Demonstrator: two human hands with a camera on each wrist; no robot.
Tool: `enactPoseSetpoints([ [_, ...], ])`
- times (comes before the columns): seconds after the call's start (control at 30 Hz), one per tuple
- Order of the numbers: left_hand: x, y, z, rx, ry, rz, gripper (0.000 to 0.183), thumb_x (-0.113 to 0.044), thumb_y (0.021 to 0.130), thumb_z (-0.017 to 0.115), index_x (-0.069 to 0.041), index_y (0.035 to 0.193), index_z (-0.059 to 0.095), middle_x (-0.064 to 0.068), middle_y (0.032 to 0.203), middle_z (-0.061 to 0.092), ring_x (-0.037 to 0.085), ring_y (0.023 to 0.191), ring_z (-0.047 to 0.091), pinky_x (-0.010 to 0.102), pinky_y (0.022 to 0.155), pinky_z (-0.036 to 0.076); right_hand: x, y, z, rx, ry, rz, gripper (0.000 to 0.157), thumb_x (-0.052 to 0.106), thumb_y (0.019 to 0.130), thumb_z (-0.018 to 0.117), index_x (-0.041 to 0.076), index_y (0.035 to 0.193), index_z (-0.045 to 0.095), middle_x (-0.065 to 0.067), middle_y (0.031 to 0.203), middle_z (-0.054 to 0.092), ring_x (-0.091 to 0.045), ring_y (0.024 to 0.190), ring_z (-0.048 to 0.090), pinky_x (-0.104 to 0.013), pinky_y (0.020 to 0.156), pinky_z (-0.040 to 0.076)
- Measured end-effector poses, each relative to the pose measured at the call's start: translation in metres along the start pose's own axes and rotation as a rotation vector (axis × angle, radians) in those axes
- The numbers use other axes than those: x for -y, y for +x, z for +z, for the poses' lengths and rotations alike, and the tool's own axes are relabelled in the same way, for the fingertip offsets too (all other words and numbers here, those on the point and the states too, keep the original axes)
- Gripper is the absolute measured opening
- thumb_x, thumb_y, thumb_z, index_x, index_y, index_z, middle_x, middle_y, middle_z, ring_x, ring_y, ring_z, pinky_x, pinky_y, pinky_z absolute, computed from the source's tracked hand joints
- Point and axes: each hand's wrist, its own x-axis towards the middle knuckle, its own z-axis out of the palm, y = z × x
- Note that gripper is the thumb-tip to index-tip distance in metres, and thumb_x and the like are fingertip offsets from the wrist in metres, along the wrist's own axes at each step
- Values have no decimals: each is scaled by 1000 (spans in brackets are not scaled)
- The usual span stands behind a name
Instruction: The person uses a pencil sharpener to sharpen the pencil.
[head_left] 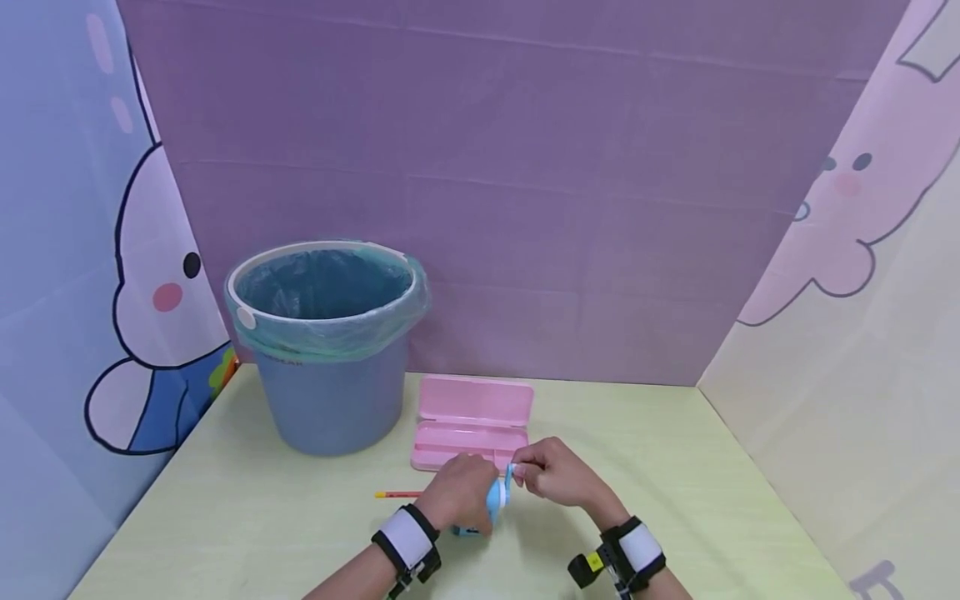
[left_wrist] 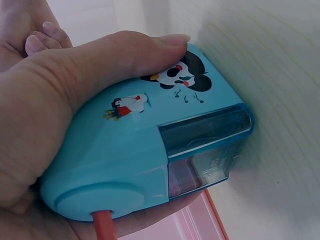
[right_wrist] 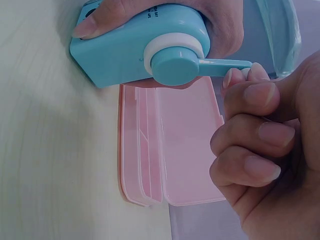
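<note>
My left hand (head_left: 461,492) grips a light-blue crank pencil sharpener (left_wrist: 135,150) printed with cartoon figures, with the thumb laid across its top. A clear dark-blue shavings drawer (left_wrist: 205,150) shows at one end of it. Out of the sharpener's side runs a red pencil (left_wrist: 104,226); in the head view its yellow end points left. On the opposite side is the crank handle (right_wrist: 225,66), whose tip my right hand (head_left: 555,471) pinches between thumb and forefinger. The other right fingers are curled. The pencil's point is hidden inside the sharpener.
Behind the hands an open pink pencil case (head_left: 474,402) lies on the pale table (head_left: 637,442), lid folded back. A blue bin (head_left: 330,408) lined with a translucent bag stands at the back left. Purple and cartoon-printed sheets (head_left: 525,167) enclose the table.
</note>
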Motion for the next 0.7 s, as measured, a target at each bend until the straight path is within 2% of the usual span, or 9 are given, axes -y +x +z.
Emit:
enactPoseSetpoints([
  [0.27, -1, -2, 0, -6, 2, 15, 45, -28, 61, 99, -15, 91, 68, -8, 75, 57, 11, 72, 49, 27, 71, 42, -8, 6, 2, -30, -36, -8, 21, -6, 92, 51, 0, 79, 67, 7, 63, 47, -1, 56, 38, -19, 55, 32],
  [0.5, -1, -2, -1, -16, 16, 34, 44, -28, 60, 98, -16, 89, 67, -9, 75, 56, 10, 71, 49, 26, 71, 42, -16, 13, 5, -63, -90, 6, 21, -2, 92, 53, 1, 78, 68, 8, 65, 49, -1, 57, 38, -19, 57, 32],
  [0.7, 0, -3, -2, -4, -2, 18, 46, -27, 60, 98, -15, 92, 68, -9, 77, 58, 10, 73, 49, 26, 73, 42, -20, 17, 9, -66, -107, -3, 21, 0, 92, 54, 2, 79, 69, 9, 65, 53, 0, 57, 39, -19, 57, 34],
])
